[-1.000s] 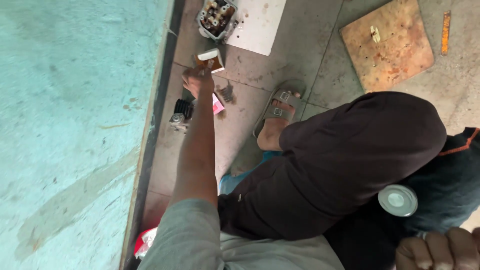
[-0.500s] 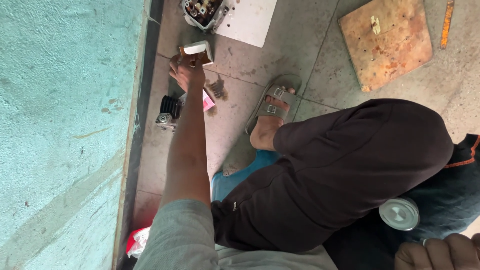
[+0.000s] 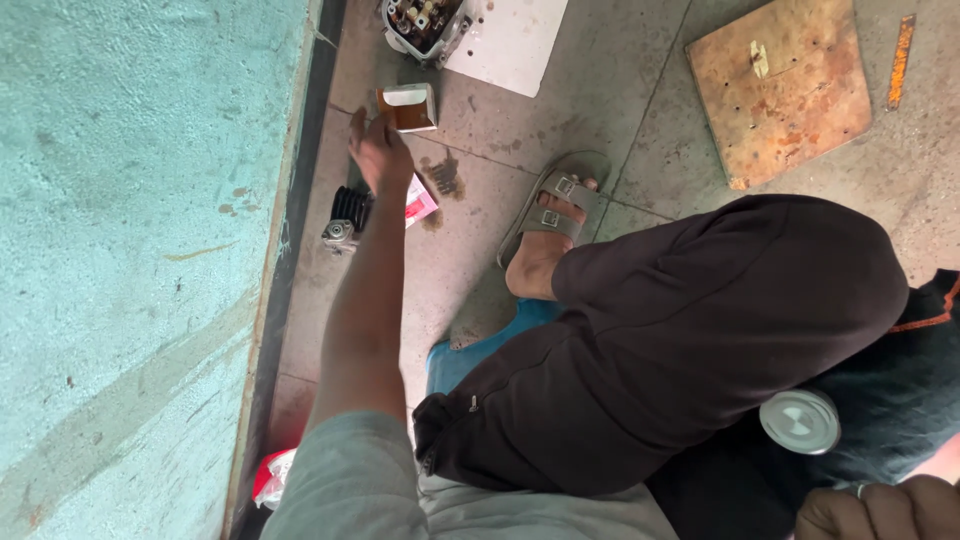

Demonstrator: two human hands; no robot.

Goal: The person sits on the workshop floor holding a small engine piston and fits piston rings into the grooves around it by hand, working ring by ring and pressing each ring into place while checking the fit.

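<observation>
The left hand [image 3: 378,152] no longer touches the small open cardboard box [image 3: 408,107]: half a second ago its fingers were on the box, and now the hand sits just below it, empty, over the finned engine cylinder [image 3: 345,217]. The box lies on the concrete floor [image 3: 620,80], turned open side up.

The left hand [image 3: 378,152] reaches out along the foot of the wall [image 3: 130,250], just short of a small open box [image 3: 408,107] on the floor, with a finned engine part [image 3: 345,218] to its left against the wall and a flat packet [image 3: 420,200] just to its right. Beyond the box lies a board [image 3: 510,40] with an engine block [image 3: 425,22] at its left edge. Right of the arm are a sandalled foot [image 3: 550,215] and bent knee, a wooden board [image 3: 780,85] farther off to the right, and a round tin [image 3: 800,420] near the right hand [image 3: 880,510] at the lower right.
</observation>
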